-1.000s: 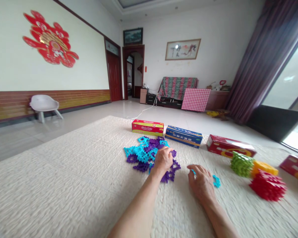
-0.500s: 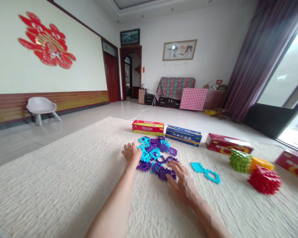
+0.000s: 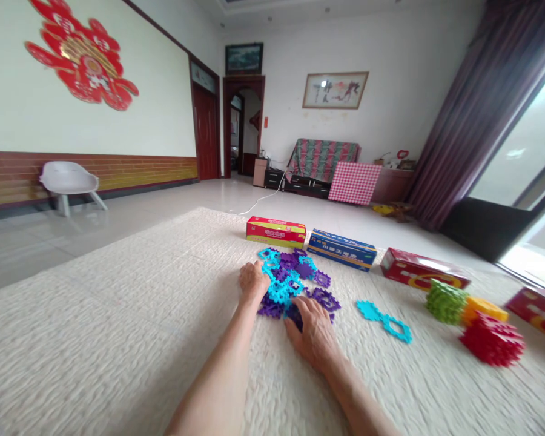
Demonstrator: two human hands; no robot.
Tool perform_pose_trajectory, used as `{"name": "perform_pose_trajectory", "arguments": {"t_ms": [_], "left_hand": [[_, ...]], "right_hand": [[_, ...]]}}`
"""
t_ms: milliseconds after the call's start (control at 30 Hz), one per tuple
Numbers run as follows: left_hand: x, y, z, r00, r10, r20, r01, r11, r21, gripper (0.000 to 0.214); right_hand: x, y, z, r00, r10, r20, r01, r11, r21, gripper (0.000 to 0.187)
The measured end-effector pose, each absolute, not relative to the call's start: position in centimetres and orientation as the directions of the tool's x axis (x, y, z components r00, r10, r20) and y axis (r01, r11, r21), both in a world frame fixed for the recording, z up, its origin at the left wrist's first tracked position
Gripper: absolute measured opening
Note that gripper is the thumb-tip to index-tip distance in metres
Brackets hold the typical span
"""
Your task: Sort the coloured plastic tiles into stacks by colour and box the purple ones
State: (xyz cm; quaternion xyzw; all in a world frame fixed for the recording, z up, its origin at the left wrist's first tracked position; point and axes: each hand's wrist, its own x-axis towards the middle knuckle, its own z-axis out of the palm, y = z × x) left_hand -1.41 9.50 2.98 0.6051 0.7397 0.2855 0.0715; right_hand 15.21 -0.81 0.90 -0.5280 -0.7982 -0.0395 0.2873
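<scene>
A heap of purple and cyan interlocking plastic tiles [image 3: 295, 278] lies on a cream textured mat [image 3: 118, 327]. My left hand [image 3: 253, 282] rests at the heap's left edge, fingers curled against the tiles. At the near side of the heap my right hand [image 3: 314, 330] lies palm down with fingers stretched over purple tiles. Two joined cyan tiles [image 3: 385, 320] lie apart to the right.
A red box [image 3: 276, 231], a blue box [image 3: 343, 248] and another red box [image 3: 422, 275] stand behind the heap. Green [image 3: 445, 301], orange [image 3: 484, 307] and red [image 3: 493, 340] tile cubes sit at right, beside a further red box [image 3: 538, 310]. A white chair [image 3: 66, 181] stands by the left wall.
My left hand moved from the middle of the heap to its left edge. My right hand left the cyan tiles on the mat and moved left onto the heap's near side.
</scene>
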Motion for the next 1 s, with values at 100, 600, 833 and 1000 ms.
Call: {"name": "perform_pose_trajectory", "arguments": {"t_ms": [100,600,833,1000], "left_hand": [[-0.8,9.5,3.2,-0.219,0.939,0.266,0.843,0.045,0.536,0.043],[4.2,8.9,5.2,-0.028,0.928,0.371,0.525,-0.302,0.796,0.037],[5.6,9.3,3.2,0.023,0.956,0.291,0.408,-0.275,0.871,0.040],[6.9,8.9,3.0,0.032,0.970,0.241,0.268,-0.240,0.933,0.040]], "right_hand": [[15.5,-1.0,0.8,-0.232,0.819,0.525,0.877,0.409,-0.250,0.035],[18.5,0.3,0.3,0.027,0.763,0.646,0.802,0.369,-0.470,0.036],[19.3,0.8,0.3,0.101,0.793,0.601,0.793,0.301,-0.530,0.037],[19.1,0.7,0.7,0.096,0.788,0.609,0.790,0.312,-0.528,0.044]]}}
